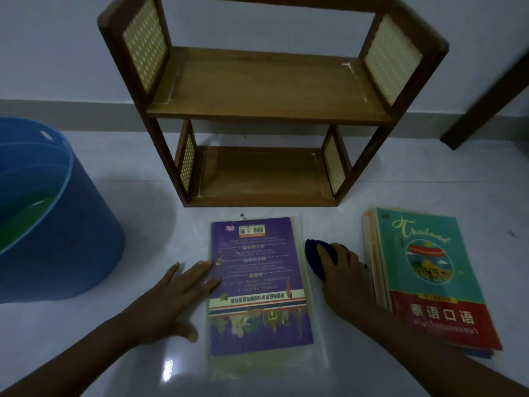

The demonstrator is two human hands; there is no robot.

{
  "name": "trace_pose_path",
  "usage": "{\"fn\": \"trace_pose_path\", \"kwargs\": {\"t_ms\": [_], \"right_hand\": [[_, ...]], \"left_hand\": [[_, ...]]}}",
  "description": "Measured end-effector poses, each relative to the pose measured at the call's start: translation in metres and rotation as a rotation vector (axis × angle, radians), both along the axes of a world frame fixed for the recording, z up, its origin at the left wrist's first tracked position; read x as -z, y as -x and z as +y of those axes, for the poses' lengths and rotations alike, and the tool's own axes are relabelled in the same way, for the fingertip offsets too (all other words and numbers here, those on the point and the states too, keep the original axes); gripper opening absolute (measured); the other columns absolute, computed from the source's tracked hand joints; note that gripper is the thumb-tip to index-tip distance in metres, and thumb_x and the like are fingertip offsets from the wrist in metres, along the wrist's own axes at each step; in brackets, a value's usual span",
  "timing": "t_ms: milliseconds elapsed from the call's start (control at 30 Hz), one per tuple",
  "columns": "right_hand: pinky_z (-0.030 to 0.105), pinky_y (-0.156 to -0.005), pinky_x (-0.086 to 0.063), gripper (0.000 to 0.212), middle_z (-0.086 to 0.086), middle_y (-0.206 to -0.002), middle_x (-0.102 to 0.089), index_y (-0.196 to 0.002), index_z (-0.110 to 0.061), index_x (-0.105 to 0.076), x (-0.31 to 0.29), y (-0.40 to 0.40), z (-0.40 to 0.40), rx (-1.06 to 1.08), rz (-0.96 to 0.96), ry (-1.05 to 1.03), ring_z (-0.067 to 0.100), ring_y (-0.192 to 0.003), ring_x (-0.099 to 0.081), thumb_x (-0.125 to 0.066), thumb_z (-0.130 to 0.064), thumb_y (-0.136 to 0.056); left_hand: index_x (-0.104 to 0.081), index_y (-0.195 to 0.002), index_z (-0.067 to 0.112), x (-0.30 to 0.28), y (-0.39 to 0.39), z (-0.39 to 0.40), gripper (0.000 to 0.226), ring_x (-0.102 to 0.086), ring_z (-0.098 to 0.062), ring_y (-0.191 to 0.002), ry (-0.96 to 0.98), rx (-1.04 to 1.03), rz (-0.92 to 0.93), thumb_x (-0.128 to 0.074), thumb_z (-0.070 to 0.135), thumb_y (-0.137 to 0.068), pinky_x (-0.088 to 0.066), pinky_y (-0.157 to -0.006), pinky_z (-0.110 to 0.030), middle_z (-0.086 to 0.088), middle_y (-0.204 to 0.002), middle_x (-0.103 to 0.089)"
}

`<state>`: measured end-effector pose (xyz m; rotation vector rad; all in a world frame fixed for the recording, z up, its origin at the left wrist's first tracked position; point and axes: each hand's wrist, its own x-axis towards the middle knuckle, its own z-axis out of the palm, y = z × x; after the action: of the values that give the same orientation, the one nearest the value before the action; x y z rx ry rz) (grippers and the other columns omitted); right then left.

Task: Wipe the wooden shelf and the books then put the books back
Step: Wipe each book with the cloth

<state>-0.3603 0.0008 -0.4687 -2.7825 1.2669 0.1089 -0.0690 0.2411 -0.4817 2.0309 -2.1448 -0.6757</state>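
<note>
White floor, wooden shelf (266, 110) bare against the wall.
Left hand (174, 296) flat, fingers spread, steadying purple book (257, 285); right hand (343, 270) beside it, clutching dark blue cloth (313, 257).

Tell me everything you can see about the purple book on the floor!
The purple book lies flat on the pale, shiny floor, right in front of the wooden shelf. It looks like a thin paperback in a clear plastic sleeve that sticks out at the bottom and right. Its cover shows small print, a barcode sticker near the top, a striped band and colourful buildings, all upside down from here. The left hand rests fingertips on its left edge. The right hand, beside it, presses a dark blue cloth.
</note>
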Motion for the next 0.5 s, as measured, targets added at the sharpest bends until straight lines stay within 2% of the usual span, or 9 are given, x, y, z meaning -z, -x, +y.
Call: {"fn": "trace_pose_path", "kwargs": {"t_ms": [67, 133, 200, 267, 333, 400, 433, 467, 500], "right_hand": [[0.057, -0.085, -0.048, 0.068, 0.026, -0.131, -0.051, -0.130, -0.008, -0.054, -0.006, 0.001, 0.011, -0.037, -0.053, 0.040, 0.045, -0.115, -0.051, -0.076, -0.011, -0.066], [0.050, -0.089, -0.048, 0.060, 0.017, -0.130, -0.049, -0.133, -0.010, -0.048, -0.020, 0.004, 0.035, -0.063, -0.189, -0.066, 0.037, -0.115, -0.050, -0.069, -0.015, -0.076], [0.035, -0.102, -0.037, 0.059, 0.000, -0.131, -0.036, -0.143, -0.016, -0.030, -0.027, 0.008, 0.057, 0.026, -0.321, -0.389, 0.020, -0.121, -0.038, -0.056, -0.019, -0.090], [0.028, -0.110, -0.025, 0.063, -0.005, -0.135, -0.025, -0.147, -0.016, -0.017, -0.022, 0.013, 0.064, 0.236, -0.320, -0.727, 0.011, -0.128, -0.026, -0.051, -0.027, -0.096], [0.032, -0.104, -0.040, 0.052, 0.004, -0.131, -0.039, -0.137, -0.008, -0.030, -0.014, 0.011, 0.063, 0.412, -0.268, -0.904, 0.017, -0.121, -0.043, -0.052, -0.031, -0.095], [0.027, -0.075, -0.050, 0.025, 0.004, -0.100, -0.054, -0.105, -0.009, -0.047, -0.013, 0.002, 0.063, 0.575, -0.256, -1.005, 0.015, -0.090, -0.057, -0.054, -0.029, -0.093], [0.026, -0.067, -0.051, 0.022, 0.003, -0.091, -0.058, -0.096, -0.010, -0.051, -0.010, -0.001, 0.062, 0.610, -0.274, -1.042, 0.014, -0.081, -0.059, -0.058, -0.030, -0.089], [0.030, -0.068, -0.055, 0.029, 0.006, -0.091, -0.063, -0.094, -0.008, -0.056, -0.007, -0.004, 0.059, 0.623, -0.296, -1.092, 0.017, -0.080, -0.063, -0.062, -0.033, -0.081], [0.037, -0.077, -0.058, 0.038, 0.012, -0.097, -0.067, -0.097, -0.007, -0.062, -0.004, -0.005, 0.056, 0.650, -0.325, -1.144, 0.023, -0.087, -0.067, -0.066, -0.036, -0.073]], "left_hand": [[-0.001, -0.153, 0.023, 0.004, 0.003, 0.004, 0.102, 0.014, -0.016, -0.148, 0.012, -0.003, -0.039, -0.045, 0.078, -0.079, 0.006, -0.121, -0.042, 0.001, -0.161, 0.015], [0.000, -0.153, 0.019, 0.007, 0.008, 0.001, 0.105, 0.008, -0.017, -0.149, 0.033, -0.042, -0.031, -0.046, 0.077, -0.079, 0.002, -0.122, -0.042, 0.000, -0.162, 0.011], [0.002, -0.153, 0.016, 0.008, 0.013, -0.002, 0.107, 0.006, -0.017, -0.149, 0.038, -0.047, -0.042, -0.045, 0.078, -0.079, -0.002, -0.121, -0.043, -0.002, -0.162, 0.009], [0.001, -0.153, 0.015, 0.008, 0.015, -0.003, 0.106, 0.004, -0.017, -0.149, 0.049, -0.045, -0.060, -0.044, 0.077, -0.080, -0.009, -0.117, -0.044, -0.004, -0.162, 0.006], [0.002, -0.153, 0.016, 0.009, 0.015, -0.002, 0.105, 0.000, -0.017, -0.148, 0.040, -0.053, -0.056, -0.044, 0.077, -0.081, -0.011, -0.115, -0.047, -0.005, -0.162, 0.005], [0.002, -0.153, 0.017, 0.009, 0.016, -0.001, 0.103, -0.005, -0.020, -0.149, 0.033, -0.054, -0.072, -0.042, 0.077, -0.082, -0.014, -0.116, -0.050, -0.006, -0.162, 0.002], [0.002, -0.153, 0.016, 0.011, 0.016, -0.001, 0.103, -0.007, -0.021, -0.148, 0.047, -0.050, -0.091, -0.041, 0.077, -0.082, -0.015, -0.116, -0.050, -0.007, -0.162, 0.001], [0.002, -0.153, 0.017, 0.011, 0.017, -0.001, 0.102, -0.009, -0.021, -0.148, 0.051, -0.054, -0.100, -0.041, 0.076, -0.082, -0.014, -0.118, -0.049, -0.007, -0.162, 0.000], [0.002, -0.153, 0.017, 0.013, 0.017, 0.000, 0.102, -0.008, -0.020, -0.148, 0.064, -0.058, -0.093, -0.041, 0.076, -0.082, -0.010, -0.120, -0.046, -0.007, -0.162, 0.000]]}}
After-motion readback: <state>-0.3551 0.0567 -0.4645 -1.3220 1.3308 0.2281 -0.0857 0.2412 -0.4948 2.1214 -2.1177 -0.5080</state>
